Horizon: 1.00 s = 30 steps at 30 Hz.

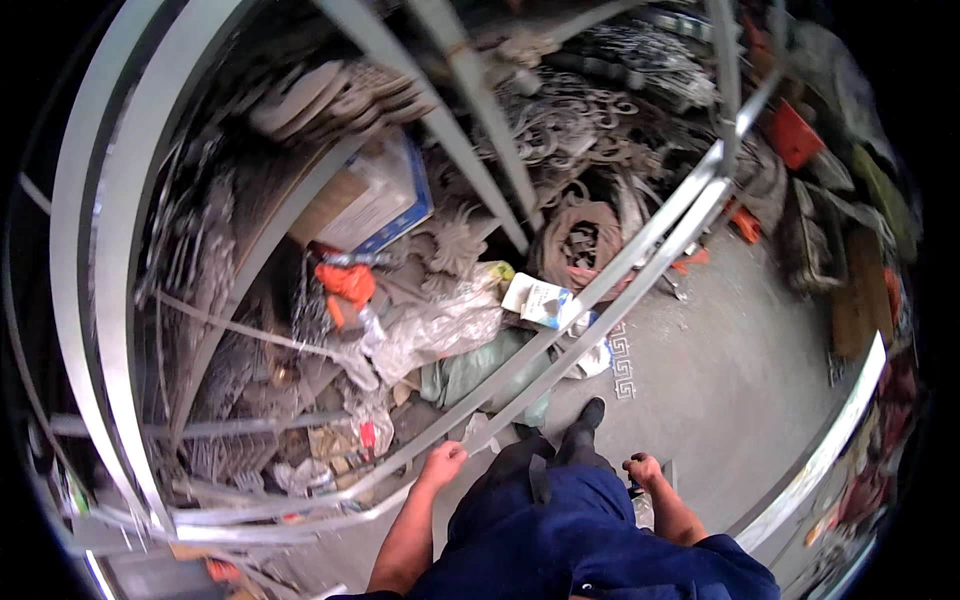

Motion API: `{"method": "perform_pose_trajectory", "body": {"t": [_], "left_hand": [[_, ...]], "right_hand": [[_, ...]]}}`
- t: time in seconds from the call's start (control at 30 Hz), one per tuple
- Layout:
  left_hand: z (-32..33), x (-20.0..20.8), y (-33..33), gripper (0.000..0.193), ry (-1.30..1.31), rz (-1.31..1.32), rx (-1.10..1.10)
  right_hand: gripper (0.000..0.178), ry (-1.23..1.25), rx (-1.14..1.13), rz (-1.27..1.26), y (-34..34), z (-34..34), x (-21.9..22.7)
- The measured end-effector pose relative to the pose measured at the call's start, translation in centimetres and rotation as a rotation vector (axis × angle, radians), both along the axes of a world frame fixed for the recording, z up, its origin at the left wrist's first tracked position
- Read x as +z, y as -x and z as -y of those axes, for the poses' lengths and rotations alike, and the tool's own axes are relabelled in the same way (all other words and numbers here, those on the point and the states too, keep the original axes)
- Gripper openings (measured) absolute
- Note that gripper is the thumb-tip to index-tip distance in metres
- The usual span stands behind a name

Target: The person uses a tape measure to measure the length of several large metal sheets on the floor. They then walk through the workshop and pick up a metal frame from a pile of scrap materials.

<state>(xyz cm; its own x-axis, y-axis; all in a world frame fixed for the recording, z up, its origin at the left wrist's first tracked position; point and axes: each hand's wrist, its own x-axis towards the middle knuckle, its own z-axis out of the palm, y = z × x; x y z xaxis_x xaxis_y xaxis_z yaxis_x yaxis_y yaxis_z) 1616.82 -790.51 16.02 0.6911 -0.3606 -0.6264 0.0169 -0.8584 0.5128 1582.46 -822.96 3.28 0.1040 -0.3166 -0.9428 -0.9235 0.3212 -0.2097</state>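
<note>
A bright silvery metal frame of paired bars (pixel 545 375) crosses in front of me, from the lower left up to the upper right. My left hand (pixel 442 465) is closed at its lower bar, fingers curled around the near edge. My right hand (pixel 643 468) hangs lower right, beside my thigh, its fingers closed. Something small and dark shows below those fingers, mostly hidden, and I cannot tell what it is. Beyond the frame lie a green sack (pixel 480 370), crumpled clear plastic wrap (pixel 440 325) and a white printed packet (pixel 537 300).
Tall curved-looking metal bars (pixel 85 260) rise at the left. Scrollwork metal pieces (pixel 570 120) are heaped at the back, near a blue-and-white carton (pixel 375 195) and a pinkish sack (pixel 580 240). A key-pattern metal strip (pixel 622 360) lies on the grey floor (pixel 730 350). A long shiny bar (pixel 830 440) runs at right.
</note>
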Motion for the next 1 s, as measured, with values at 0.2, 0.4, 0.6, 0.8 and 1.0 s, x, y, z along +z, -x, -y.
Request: {"method": "perform_pose_trajectory", "body": {"t": [0.2, 0.4, 0.6, 0.8, 1.0], "left_hand": [[-12.0, -2.5, 7.2, 0.025, -0.151, -0.013, 0.154], [-17.5, -4.3, 13.6, 0.03, -0.096, -0.136, 0.331], [-20.7, -5.6, 14.9, 0.028, 0.065, 0.046, 0.349], [-27.9, -6.3, 12.3, 0.025, 0.186, 0.029, 0.404], [-29.3, -2.8, 7.5, 0.029, 0.54, -0.169, 0.447]], "right_hand": [[0.057, 0.037, 0.185, 0.035, -3.6, 3.1, 0.7], [0.055, 0.104, 0.364, 0.007, -7.5, 2.5, 2.5], [0.058, 0.19, 0.512, 0.044, -11.2, -3.8, 3.4], [0.076, 0.135, 0.657, 0.363, -16.7, -17.2, 7.1], [0.08, 0.112, 1.278, 0.76, -25.5, -34.8, 16.2]]}}
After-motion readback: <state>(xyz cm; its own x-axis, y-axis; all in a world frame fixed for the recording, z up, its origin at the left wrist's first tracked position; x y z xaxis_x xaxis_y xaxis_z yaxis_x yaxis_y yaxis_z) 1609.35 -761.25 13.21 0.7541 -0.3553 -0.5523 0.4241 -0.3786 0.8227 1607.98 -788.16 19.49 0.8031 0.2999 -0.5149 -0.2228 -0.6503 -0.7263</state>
